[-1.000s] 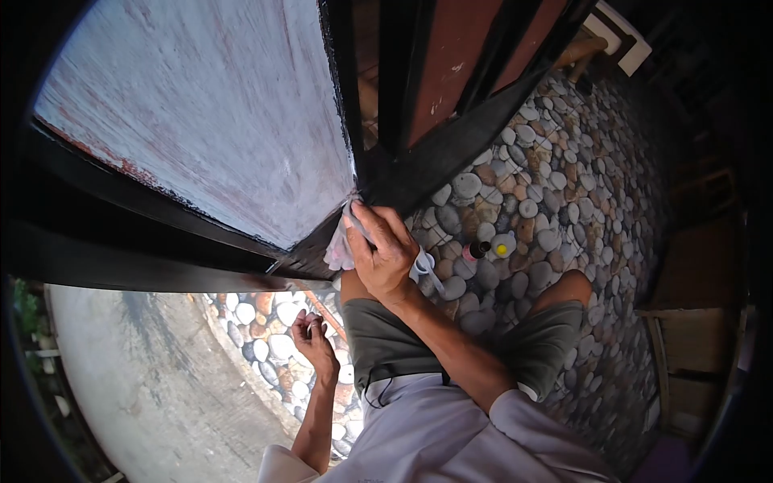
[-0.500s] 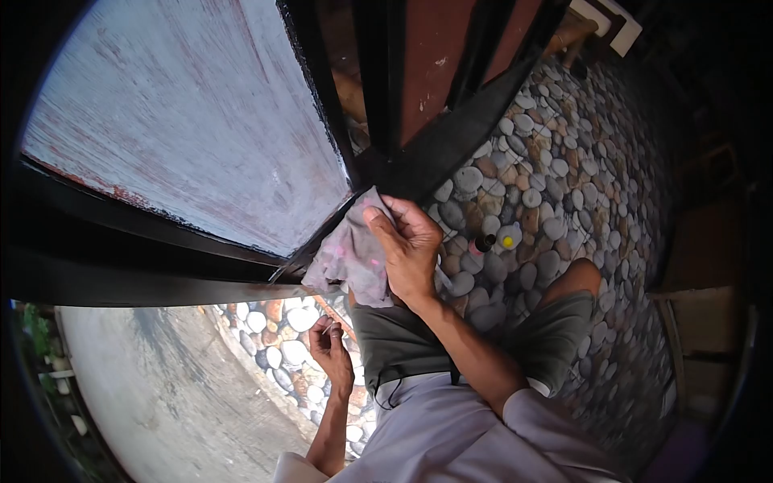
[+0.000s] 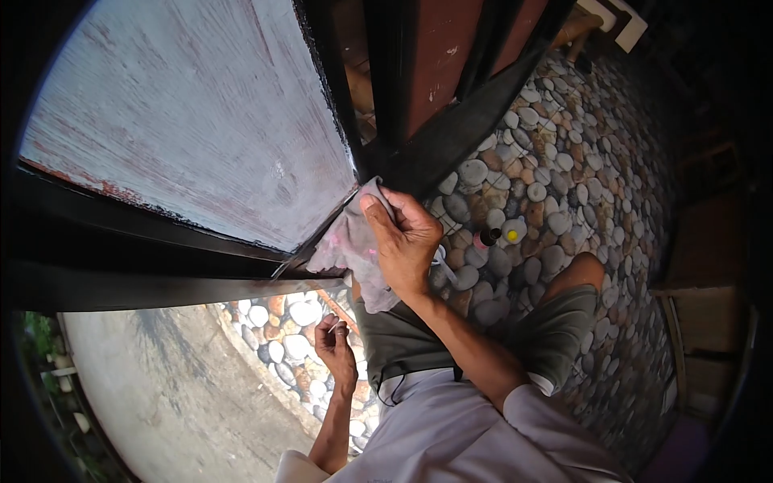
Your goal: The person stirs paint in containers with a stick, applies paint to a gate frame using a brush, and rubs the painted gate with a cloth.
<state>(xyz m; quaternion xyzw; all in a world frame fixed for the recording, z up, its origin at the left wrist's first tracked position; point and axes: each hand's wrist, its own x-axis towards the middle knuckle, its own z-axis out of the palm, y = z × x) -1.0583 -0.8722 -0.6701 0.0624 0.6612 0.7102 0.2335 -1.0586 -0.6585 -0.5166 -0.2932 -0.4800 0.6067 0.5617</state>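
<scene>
My right hand (image 3: pixel 408 245) pinches a crumpled greyish cloth (image 3: pixel 354 241) with pink stains, thumb on top. The cloth hangs over the lower corner of a panel (image 3: pixel 201 121) coated in streaky pale blue-white, set in a black frame (image 3: pixel 185 291). Cloth and fingers hide that corner, so exactly what they touch cannot be made out. Lower down, beside my knee, my left hand (image 3: pixel 341 358) is closed, thumb against fingers, around a thin pale item too small to name.
On the pebbled floor (image 3: pixel 555 161) stand a small dark-capped bottle (image 3: pixel 485 237) and a clear container with a yellow spot (image 3: pixel 513 231). A pale spoon-like thing (image 3: pixel 445 266) lies by my right wrist. Brown slats (image 3: pixel 443 60) rise behind the frame. Concrete (image 3: pixel 177 386) spreads at lower left.
The panel sits slightly further right in view. My right hand stays at the corner with the cloth, and more of the pale spoon-like thing shows. My left hand has barely moved.
</scene>
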